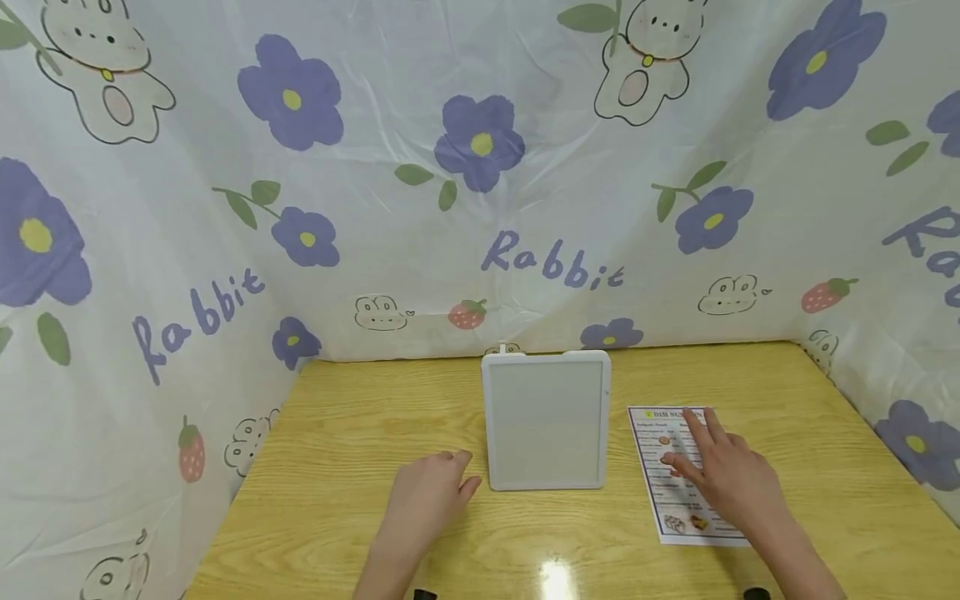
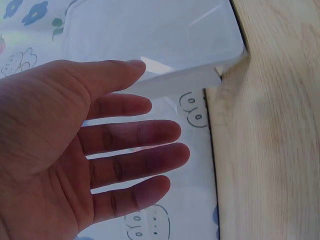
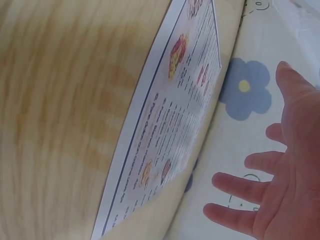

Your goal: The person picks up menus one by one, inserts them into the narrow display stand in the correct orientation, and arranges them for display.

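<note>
A white-framed board [image 1: 547, 421] with a blank pale grey face stands propped up on the wooden table. Just left of its lower part is my left hand [image 1: 427, 500], holding nothing. In the left wrist view its fingers [image 2: 135, 132] are straight and spread slightly, with the board [image 2: 155, 35] behind the thumb. A printed dim sum menu sheet [image 1: 667, 492] lies flat to the right of the board. My right hand [image 1: 731, 475] hovers over the sheet's right side. The right wrist view shows that hand's fingers [image 3: 240, 187] extended, and the menu [image 3: 160, 120] beyond them on the table.
The wooden table [image 1: 360, 417] ends at a white cloth backdrop [image 1: 390, 250] printed with purple flowers and rabbits, which also hangs along the left and right sides. Small black objects [image 1: 424, 594] show at the bottom edge near the wrists.
</note>
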The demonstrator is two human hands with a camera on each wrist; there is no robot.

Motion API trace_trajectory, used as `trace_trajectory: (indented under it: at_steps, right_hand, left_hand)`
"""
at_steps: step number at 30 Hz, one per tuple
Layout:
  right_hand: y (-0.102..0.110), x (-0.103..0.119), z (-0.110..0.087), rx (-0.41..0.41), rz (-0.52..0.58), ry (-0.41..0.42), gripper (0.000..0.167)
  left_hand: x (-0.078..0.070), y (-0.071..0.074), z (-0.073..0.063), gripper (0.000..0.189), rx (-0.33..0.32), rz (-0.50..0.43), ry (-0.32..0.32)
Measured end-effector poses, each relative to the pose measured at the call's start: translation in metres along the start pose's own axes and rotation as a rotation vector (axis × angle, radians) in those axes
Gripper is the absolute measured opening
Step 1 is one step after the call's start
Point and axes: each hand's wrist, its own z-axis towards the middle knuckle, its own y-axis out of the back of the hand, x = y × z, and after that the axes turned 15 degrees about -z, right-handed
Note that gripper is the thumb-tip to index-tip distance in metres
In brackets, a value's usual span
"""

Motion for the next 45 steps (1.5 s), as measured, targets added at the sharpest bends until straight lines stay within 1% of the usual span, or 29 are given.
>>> trace_trajectory:
  at_steps: [6,11,13,20,24,30,33,37,41,45]
  right_hand:
    - [-0.001,-0.006,0.002,0.014,0.004,-0.021,0.085]
    - [0.002,-0.009,0.004,0.036,-0.001,-0.035,0.082]
    - [0.002,-0.01,0.004,0.041,-0.003,-0.038,0.082]
    - [0.0,-0.012,0.005,0.054,0.018,-0.055,0.083]
    - [-0.001,-0.011,0.005,0.056,0.029,-0.062,0.083]
    - [-0.002,-0.014,0.003,0.064,0.024,-0.063,0.085]
    - [-0.002,-0.017,0.003,0.078,0.02,-0.064,0.086]
    - [-0.002,-0.018,0.005,0.098,0.016,-0.069,0.088]
    - [-0.001,-0.019,0.007,0.119,0.007,-0.088,0.091]
    - [-0.001,-0.02,0.007,0.131,0.003,-0.105,0.092]
  left_hand:
    - [-0.008,-0.009,0.002,0.024,0.034,0.02,-0.052]
    - [-0.02,-0.012,0.006,0.024,0.054,0.006,-0.079]
    - [-0.026,-0.013,0.008,0.025,0.063,0.013,-0.091]
    - [-0.046,-0.026,0.013,0.042,0.09,0.047,-0.153]
    - [-0.057,-0.036,0.016,0.047,0.089,0.064,-0.193]
    - [-0.07,-0.057,0.021,0.048,0.087,0.041,-0.294]
    - [-0.075,-0.067,0.024,0.047,0.093,0.038,-0.331]
    - [-0.08,-0.077,0.025,0.048,0.105,0.013,-0.356]
    - [-0.087,-0.086,0.026,0.049,0.093,-0.016,-0.374]
    - [-0.095,-0.093,0.028,0.049,0.093,-0.009,-0.387]
